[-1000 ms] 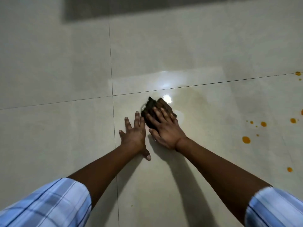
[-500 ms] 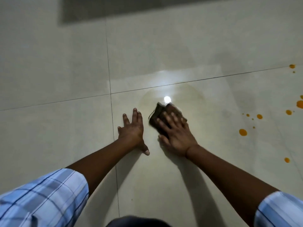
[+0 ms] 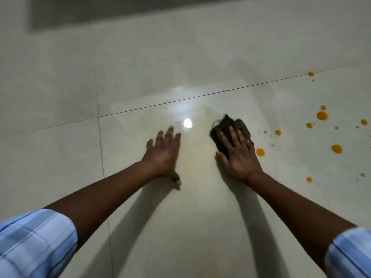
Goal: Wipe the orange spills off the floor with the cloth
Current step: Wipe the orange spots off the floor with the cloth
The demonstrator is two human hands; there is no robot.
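Observation:
My right hand [image 3: 239, 155] presses flat on a dark brown cloth [image 3: 224, 127] against the pale tiled floor [image 3: 180, 57]. Most of the cloth is under my fingers; its far end sticks out. Just right of that hand lies an orange drop [image 3: 260, 152]. Several more orange spills [image 3: 322, 115] are scattered farther right, up to the grout line. My left hand [image 3: 162, 155] rests palm down on the floor, fingers spread, holding nothing, about a hand's width left of the cloth. A faint yellowish smear [image 3: 192, 155] lies between the hands.
Grout lines [image 3: 100, 149] cross the glossy tiles. A bright lamp reflection [image 3: 187, 123] shines between the hands. A dark grey strip [image 3: 100, 13] runs along the far top edge. My blue checked sleeves show at both bottom corners.
My right hand has slid the cloth to the right, away from my left hand and close to the orange drops. The left hand stayed planted on the floor.

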